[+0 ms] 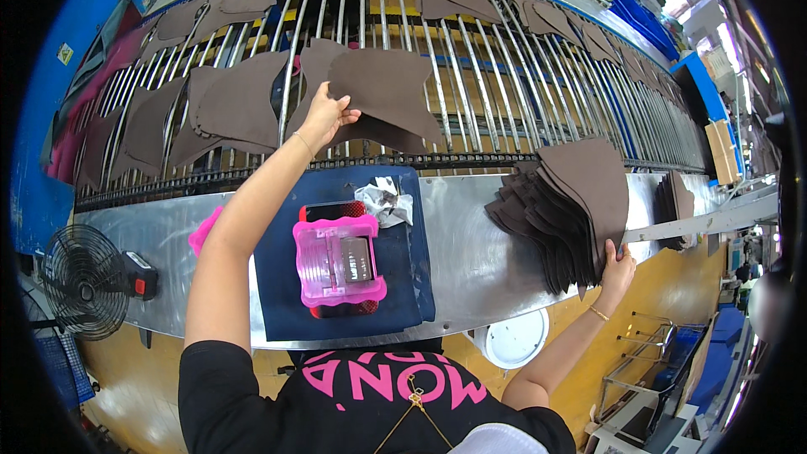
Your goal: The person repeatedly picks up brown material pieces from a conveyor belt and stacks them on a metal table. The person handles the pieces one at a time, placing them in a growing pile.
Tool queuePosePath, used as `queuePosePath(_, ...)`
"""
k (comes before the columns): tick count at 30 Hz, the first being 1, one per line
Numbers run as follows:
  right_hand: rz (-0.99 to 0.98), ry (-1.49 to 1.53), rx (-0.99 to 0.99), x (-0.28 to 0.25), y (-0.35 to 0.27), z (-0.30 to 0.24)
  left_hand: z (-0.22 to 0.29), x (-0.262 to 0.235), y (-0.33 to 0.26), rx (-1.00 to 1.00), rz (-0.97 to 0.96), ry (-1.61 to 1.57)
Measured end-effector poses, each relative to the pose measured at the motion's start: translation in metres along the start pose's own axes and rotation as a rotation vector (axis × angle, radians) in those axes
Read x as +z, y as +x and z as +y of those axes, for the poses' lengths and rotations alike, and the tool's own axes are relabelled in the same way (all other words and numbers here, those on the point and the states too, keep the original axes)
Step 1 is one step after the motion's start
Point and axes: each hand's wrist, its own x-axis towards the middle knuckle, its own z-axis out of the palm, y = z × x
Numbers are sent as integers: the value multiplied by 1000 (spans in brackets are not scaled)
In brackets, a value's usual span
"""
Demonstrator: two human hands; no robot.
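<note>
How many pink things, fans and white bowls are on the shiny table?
Pink plastic trays: 2 — one on the blue cloth, one behind the left arm
Fans: 1
White bowls: 1
Total: 4

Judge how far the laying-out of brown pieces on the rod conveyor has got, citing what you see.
Done: several brown pieces already lie on the rod conveyor. In hand: the left hand is setting a piece on the rods. Left: a fanned stack on the steel bench, steadied by the right hand.
</note>
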Motion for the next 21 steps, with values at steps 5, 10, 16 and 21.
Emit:
queuePosePath(5,37,-25,-5,1,0,2,2,-7,-11,-100,46,1)
queuePosePath(10,251,-83,-188,9,3,6,22,-38,-24,-143,22,623)
queuePosePath(16,181,183,36,-45,-18,-39,69,-28,-78,23,-272,847)
queuePosePath(21,3,-92,-29,-18,-1,-24,101,-6,-129,82,-349,822)
